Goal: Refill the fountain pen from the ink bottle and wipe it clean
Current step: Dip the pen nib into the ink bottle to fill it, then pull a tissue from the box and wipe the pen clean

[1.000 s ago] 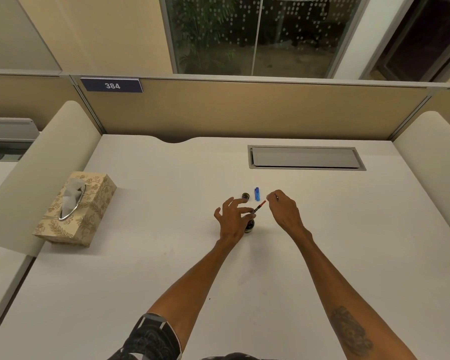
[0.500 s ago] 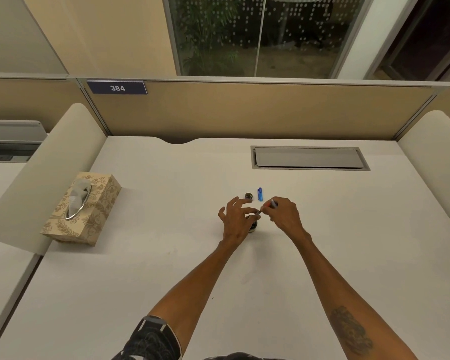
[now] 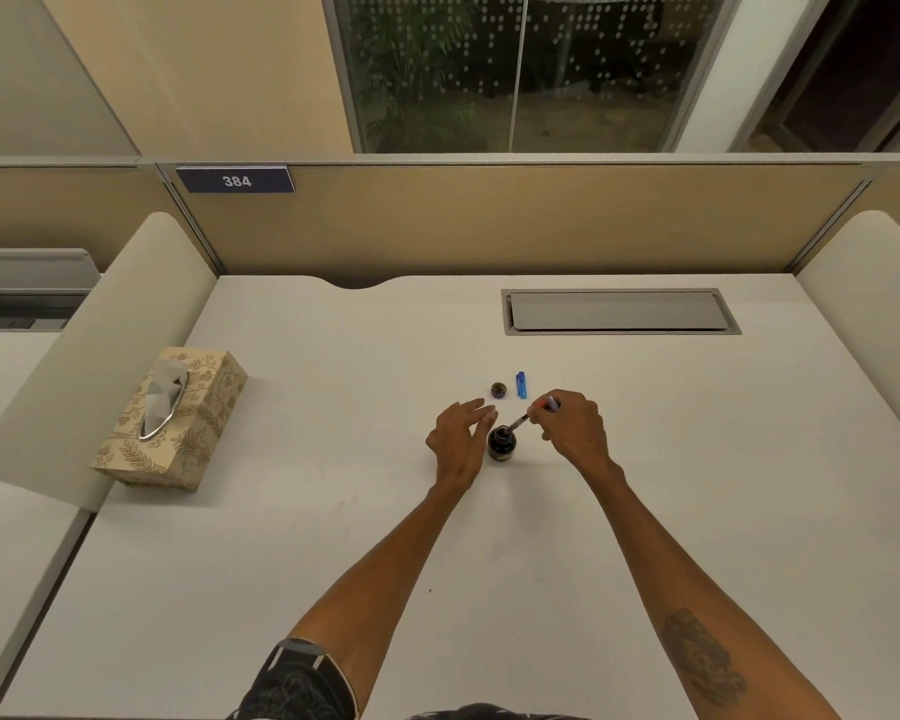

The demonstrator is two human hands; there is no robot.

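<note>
at a cubicle under a dark glass window [image 3: 427, 70], a tan partition panel [image 3: 489, 220] backs a wide white desk [image 3: 281, 563] with a grey rectangular hatch [image 3: 619, 311]. a beige floral tissue box [image 3: 178, 423] sits far left. the left hand [image 3: 458, 444] lies loose-fingered just beside the small dark glass ink bottle [image 3: 501, 444]. the right hand [image 3: 572, 431] pinches the slim red-ended fountain pen [image 3: 528, 415], tip tilted into the bottle's mouth. behind lie a round dark bottle cap [image 3: 499, 390] and a short blue plastic tube [image 3: 521, 384].

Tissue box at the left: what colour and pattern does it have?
The tissue box is beige with a brown leaf-and-flower print; the head view shows it.
</note>
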